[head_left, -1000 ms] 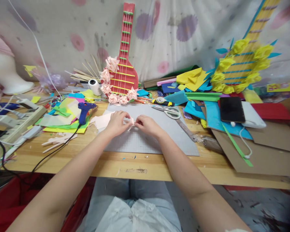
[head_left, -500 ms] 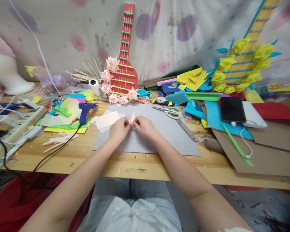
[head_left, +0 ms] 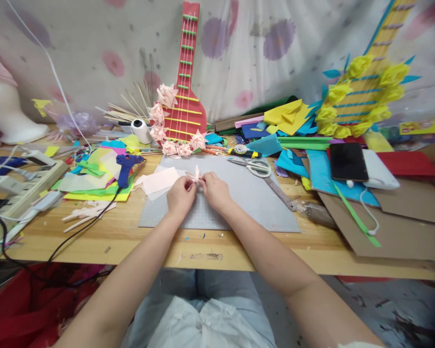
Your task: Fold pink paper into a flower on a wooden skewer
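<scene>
My left hand (head_left: 180, 196) and my right hand (head_left: 213, 190) meet over the grey cutting mat (head_left: 239, 208). Both pinch a small pale pink folded paper piece (head_left: 195, 176) between their fingertips, its points sticking up. Just left of my left hand lie pale pink paper sheets (head_left: 158, 182) on the mat's corner. Behind them a red paper guitar (head_left: 186, 87) leans on the wall with pink paper flowers (head_left: 158, 116) round its body.
A blue glue gun (head_left: 126, 166) rests on coloured paper scraps at left, its black cord trailing off the table. Scissors (head_left: 255, 167) and a metal ruler (head_left: 282, 194) lie right of the mat. A phone (head_left: 348, 162), cardboard (head_left: 395, 227) and a yellow-flowered guitar (head_left: 362, 96) fill the right.
Both hands have drawn a little closer to me and closer together, and the pink piece now stands up between the fingertips instead of lying low.
</scene>
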The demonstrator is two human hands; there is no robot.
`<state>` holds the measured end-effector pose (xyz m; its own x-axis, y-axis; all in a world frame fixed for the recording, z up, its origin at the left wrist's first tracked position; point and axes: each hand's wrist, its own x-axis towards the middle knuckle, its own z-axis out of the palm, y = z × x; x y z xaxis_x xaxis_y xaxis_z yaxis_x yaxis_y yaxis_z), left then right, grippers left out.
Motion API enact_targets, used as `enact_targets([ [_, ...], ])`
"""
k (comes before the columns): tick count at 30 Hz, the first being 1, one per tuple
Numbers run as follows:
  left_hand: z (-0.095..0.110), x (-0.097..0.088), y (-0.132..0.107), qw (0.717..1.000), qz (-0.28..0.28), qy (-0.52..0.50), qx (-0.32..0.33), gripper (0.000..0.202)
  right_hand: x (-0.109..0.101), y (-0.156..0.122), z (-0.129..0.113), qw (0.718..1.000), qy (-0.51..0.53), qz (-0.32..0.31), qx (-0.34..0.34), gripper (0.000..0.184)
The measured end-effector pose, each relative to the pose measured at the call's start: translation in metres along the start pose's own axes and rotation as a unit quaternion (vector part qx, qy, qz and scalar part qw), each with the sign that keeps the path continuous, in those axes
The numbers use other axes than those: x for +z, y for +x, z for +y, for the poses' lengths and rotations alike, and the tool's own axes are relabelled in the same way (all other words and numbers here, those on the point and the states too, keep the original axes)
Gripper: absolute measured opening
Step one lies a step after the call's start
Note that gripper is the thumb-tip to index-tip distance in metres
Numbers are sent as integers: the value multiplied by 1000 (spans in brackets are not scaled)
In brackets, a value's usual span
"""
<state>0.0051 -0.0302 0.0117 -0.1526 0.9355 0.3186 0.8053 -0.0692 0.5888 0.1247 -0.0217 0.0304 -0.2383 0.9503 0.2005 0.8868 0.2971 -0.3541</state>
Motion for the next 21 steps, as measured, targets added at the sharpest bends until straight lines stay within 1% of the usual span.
enact_targets([
  [3, 4, 7, 11, 1000, 12, -16, 6, 13, 4, 7, 4, 999, 17, 29, 7, 23],
  [6, 7, 15, 23, 1000, 14, -20, -15, 11, 8, 17, 12, 999, 22, 40, 6, 22],
  [9, 5, 21, 29, 999, 5, -34, -26, 12, 12, 23, 19, 998, 32, 48, -8, 20],
  [15, -2, 24, 28, 998, 7, -57, -25, 13, 18, 25, 23, 996, 57, 55, -43, 20],
  [21, 0, 21, 24, 997, 9, -67, -46, 11, 21, 26, 23, 998, 51, 26, -41, 23],
])
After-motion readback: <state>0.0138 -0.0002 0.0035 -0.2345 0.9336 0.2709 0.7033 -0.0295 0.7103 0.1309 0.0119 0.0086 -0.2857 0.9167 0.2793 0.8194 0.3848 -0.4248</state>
